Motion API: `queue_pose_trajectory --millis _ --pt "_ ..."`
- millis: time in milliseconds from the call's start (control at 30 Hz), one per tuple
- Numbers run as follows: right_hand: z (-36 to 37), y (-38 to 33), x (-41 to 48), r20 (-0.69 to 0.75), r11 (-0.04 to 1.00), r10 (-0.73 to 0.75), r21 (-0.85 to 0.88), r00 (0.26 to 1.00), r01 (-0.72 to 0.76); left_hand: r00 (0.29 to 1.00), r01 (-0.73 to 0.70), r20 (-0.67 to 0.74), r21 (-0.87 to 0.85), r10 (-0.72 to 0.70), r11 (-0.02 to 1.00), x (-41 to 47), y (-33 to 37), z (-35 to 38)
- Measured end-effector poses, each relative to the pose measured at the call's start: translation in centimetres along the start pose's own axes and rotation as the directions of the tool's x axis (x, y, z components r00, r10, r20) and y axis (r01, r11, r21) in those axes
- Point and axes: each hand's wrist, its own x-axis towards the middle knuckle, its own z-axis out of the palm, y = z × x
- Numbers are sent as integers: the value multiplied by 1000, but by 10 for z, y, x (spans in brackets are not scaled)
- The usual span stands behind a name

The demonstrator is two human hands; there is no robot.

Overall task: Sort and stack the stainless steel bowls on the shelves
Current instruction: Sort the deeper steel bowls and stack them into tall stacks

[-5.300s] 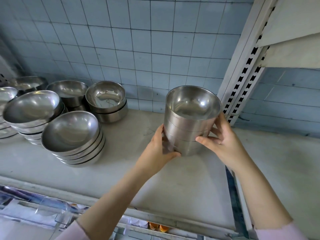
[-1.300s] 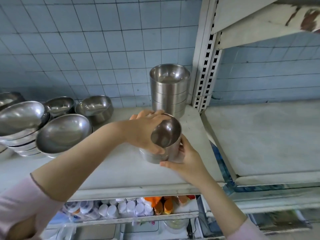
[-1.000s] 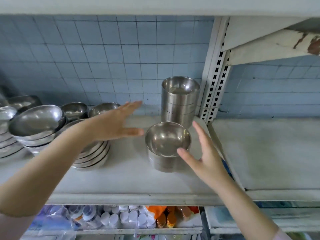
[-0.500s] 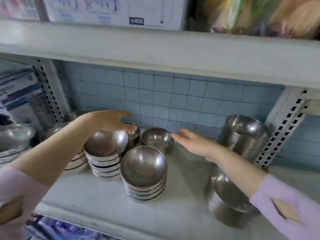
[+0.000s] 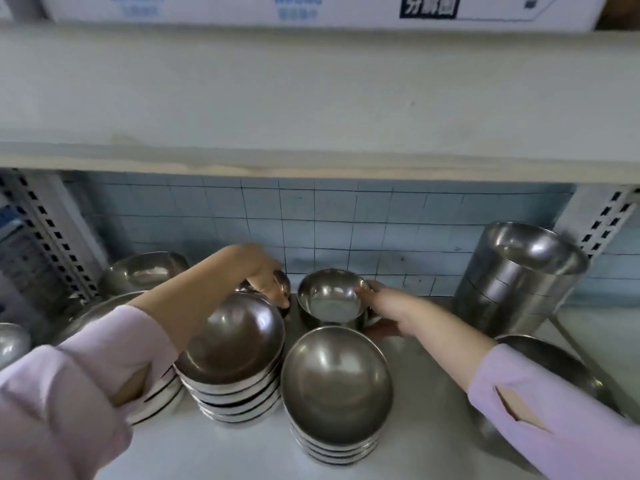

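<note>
Steel bowls stand in stacks on a white shelf (image 5: 433, 420). At the back, my right hand (image 5: 388, 306) grips the right rim of a small deep bowl stack (image 5: 329, 299). My left hand (image 5: 266, 271) closes on another small bowl (image 5: 282, 284) just left of it, mostly hidden behind the hand. In front are two stacks of wide shallow bowls, one at centre left (image 5: 235, 344) and one at centre (image 5: 337, 386). A tall stack of straight-sided bowls (image 5: 516, 278) stands at the right, with a short stack (image 5: 554, 368) partly under my right sleeve.
More wide bowl stacks (image 5: 142, 271) sit at the left, partly behind my left sleeve. A thick upper shelf (image 5: 311, 98) hangs low overhead with a box on it. Perforated uprights (image 5: 602, 220) flank the bay. The tiled wall (image 5: 346, 223) closes the back.
Both hands have reached further back. The right hand has taken hold of the small deep bowl stack and the left has closed on the bowl beside it. My view has moved closer.
</note>
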Motion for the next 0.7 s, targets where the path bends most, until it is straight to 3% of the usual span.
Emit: queue_pose_trajectory --millis 167,333,533,700 --pt "-5 4 -4 15 987 -20 163 1000 17 1000 -25 -8 -2 25 1000 4 1 4" --pt "-28 -8 -34 -60 934 -56 349 997 73 996 -65 -54 8 66 998 4 0 8" --pt "-93 -25 -101 -271 856 -137 452 953 251 989 -95 -111 17 96 995 -1 2 7" --pt "-135 -24 -139 -500 818 -198 390 843 423 984 -105 -141 41 109 994 -5 5 9"
